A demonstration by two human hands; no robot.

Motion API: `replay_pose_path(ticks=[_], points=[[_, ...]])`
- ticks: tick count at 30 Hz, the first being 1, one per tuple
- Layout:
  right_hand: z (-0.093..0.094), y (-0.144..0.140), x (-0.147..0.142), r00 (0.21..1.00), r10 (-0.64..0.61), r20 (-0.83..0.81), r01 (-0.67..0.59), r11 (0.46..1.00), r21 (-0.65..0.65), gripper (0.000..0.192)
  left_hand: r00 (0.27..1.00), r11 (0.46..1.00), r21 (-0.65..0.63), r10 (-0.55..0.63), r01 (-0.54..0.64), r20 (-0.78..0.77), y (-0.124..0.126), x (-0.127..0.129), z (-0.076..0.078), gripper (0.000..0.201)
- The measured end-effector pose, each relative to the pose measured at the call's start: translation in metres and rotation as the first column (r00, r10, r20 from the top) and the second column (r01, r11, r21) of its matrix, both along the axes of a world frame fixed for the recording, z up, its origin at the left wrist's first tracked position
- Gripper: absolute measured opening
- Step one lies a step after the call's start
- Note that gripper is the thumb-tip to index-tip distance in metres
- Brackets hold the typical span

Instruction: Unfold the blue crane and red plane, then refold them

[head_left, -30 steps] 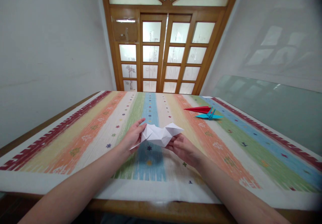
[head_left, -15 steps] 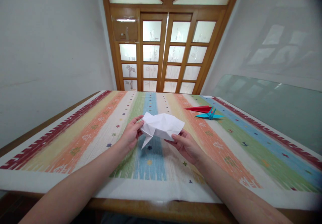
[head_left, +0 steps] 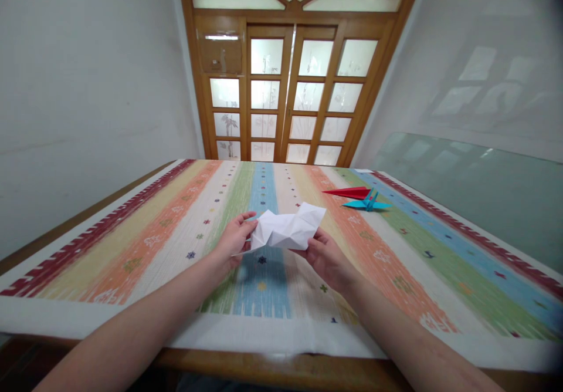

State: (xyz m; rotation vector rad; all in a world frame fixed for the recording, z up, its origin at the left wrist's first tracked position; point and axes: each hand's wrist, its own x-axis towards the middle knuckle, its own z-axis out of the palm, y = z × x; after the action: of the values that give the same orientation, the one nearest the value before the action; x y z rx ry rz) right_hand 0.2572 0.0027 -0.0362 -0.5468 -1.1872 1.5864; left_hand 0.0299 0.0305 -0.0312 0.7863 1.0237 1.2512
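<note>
Holding a creased white paper (head_left: 288, 230) above the striped tabletop (head_left: 132, 245), left hand (head_left: 233, 240) and right hand (head_left: 325, 257) pinch its ends mid-fold; collapsing the creases likely needs steady fingers. Finished cranes (head_left: 358, 197) lie well apart.

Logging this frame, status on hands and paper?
Left hand and right hand both pinching the creased white folded paper, held above the striped tablecloth. Red and blue folded paper cranes lie apart, far right. Nothing in the way.

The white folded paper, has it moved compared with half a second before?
Yes. The white folded paper, held by both hands, sits lower against the blue stripe, its right corner nearer the red paper.
</note>
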Motion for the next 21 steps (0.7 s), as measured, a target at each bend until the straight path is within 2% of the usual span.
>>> replay_pose_path(ticks=[4,8,11,16,21], points=[[-0.001,-0.009,-0.010,0.987,0.061,0.147,-0.075,0.993,0.088,0.059,1.000,0.999,0.038,-0.020,0.019,0.024,0.000,0.002,-0.004,0.040],[-0.004,-0.013,-0.015,0.966,-0.048,0.254,0.028,0.996,0.080,0.046,1.000,0.999,0.043,-0.002,0.002,-0.021,-0.001,0.002,-0.006,0.038],[-0.009,-0.008,-0.012,0.969,-0.093,0.231,0.083,0.995,0.053,0.036,1.000,0.999,0.039,0.013,-0.012,-0.025,-0.001,0.002,-0.007,0.036],[-0.011,0.001,-0.005,0.979,-0.135,0.152,0.131,0.991,0.031,0.038,0.999,0.995,0.091,0.031,-0.028,-0.036,0.000,-0.002,-0.005,0.032],[-0.008,0.000,-0.006,0.977,-0.131,0.167,0.128,0.991,0.030,0.036,1.000,0.995,0.099,0.031,-0.031,-0.001,0.000,-0.003,0.000,0.034]])
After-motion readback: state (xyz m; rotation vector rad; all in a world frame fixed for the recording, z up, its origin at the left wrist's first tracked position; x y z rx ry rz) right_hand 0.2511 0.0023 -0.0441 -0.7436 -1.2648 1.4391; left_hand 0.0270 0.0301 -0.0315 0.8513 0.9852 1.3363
